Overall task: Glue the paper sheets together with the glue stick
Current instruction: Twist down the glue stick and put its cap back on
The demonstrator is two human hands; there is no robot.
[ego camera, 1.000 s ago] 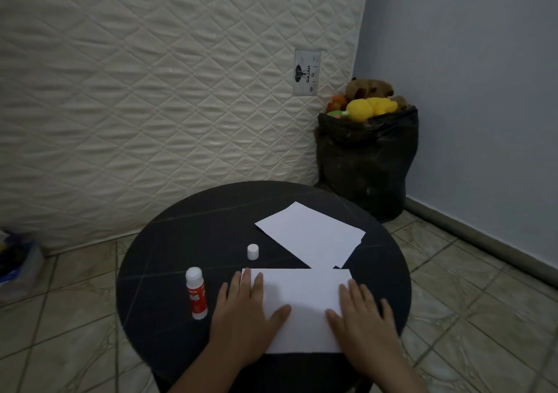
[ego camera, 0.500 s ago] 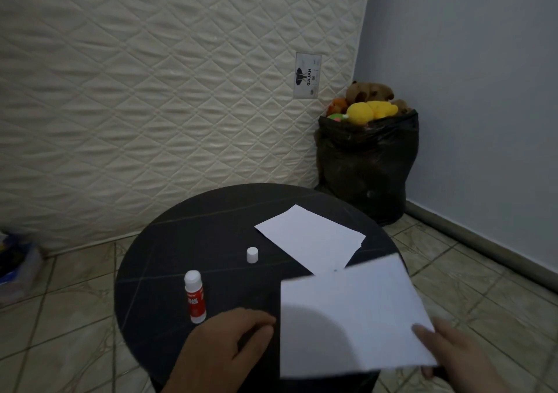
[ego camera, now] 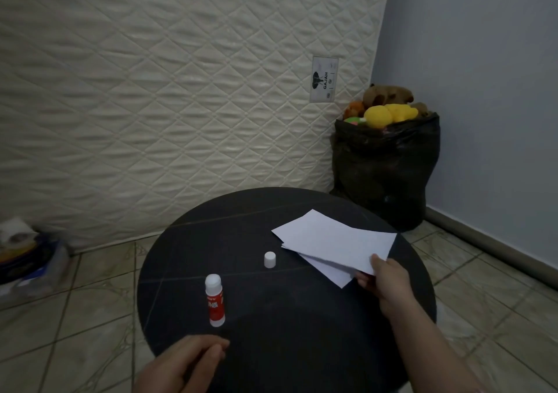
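White paper sheets (ego camera: 332,241) lie stacked on the right half of the round black table (ego camera: 302,326). My right hand (ego camera: 383,281) pinches the near corner of the top sheet, which rests over the sheet under it. An uncapped red and white glue stick (ego camera: 215,300) stands upright left of centre. Its small white cap (ego camera: 270,260) stands between the stick and the papers. My left hand (ego camera: 184,362) hovers at the table's near edge with fingers curled and nothing in it.
A quilted mattress (ego camera: 151,90) leans against the wall behind the table. In the far right corner stands a black bag (ego camera: 386,175) full of plush toys. Clutter (ego camera: 21,260) lies on the tiled floor at the left.
My right hand lifted the near sheet off the table and carried it back and right onto the other sheet. My left hand let go of it and drew back to the near edge.
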